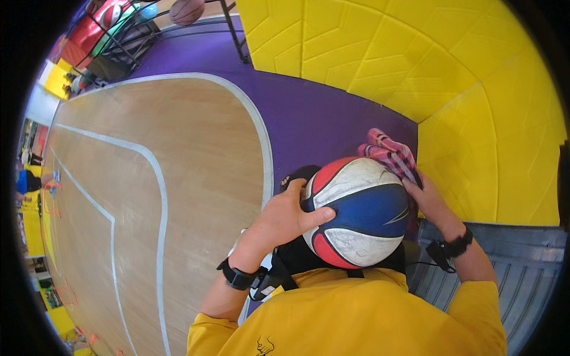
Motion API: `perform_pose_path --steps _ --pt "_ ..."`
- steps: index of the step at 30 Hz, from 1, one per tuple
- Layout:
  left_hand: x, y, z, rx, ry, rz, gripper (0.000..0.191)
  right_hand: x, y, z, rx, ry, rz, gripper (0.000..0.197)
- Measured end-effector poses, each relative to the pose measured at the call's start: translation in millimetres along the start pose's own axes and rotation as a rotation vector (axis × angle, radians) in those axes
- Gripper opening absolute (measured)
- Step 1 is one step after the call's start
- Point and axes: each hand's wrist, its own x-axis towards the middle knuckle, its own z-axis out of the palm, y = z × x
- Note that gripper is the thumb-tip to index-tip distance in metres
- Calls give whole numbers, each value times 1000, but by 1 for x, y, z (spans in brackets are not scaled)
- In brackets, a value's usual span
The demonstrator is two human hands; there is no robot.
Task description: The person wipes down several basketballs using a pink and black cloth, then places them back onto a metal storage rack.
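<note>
A red, white and blue basketball [363, 209] rests in front of my yellow shirt, held between both hands. My left hand [289, 213] presses against its left side, with the thumb over the blue panel. On the ball's upper right, my right hand [421, 189] holds a pink and black checked cloth [394, 153] against the scuffed surface. Most of the right-hand fingers are hidden behind the cloth and the ball. Each wrist wears a black strap with a small device. Part of a dark shoe [303, 173] shows beyond the ball.
Yellow padded panels [378, 53] line the right, above ribbed grey metal [498, 267]. A wooden court [209, 178] with white lines spreads left, edged by purple flooring [307, 115]. At the back, a black metal rack [238, 35] stands near a brown basketball [187, 11]. A person [33, 180] is far left.
</note>
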Motion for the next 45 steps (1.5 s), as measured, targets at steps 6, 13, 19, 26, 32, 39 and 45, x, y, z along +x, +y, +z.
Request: perform_pose_path --steps 6,13,19,26,32,39,45 --pt "9 24 21 113 -62 180 82 -47 -61 -13 -526 -182 -945 64" --pt "32 20 17 208 -305 237 71 3 -71 -15 -488 -318 -1051 64" --pt "4 20 33 22 23 268 72 19 -6 -20 47 -220 -414 53" --pt "-10 -10 44 -6 135 -10 70 -29 31 -3 258 79 -335 47" --pt "25 54 25 58 178 387 67 -47 -4 -7 -351 220 -972 75" --pt "38 51 46 523 136 705 69 12 -39 -7 -498 122 -1193 67" --pt "26 53 56 562 212 699 83 69 -39 -32 -16 -225 -642 52"
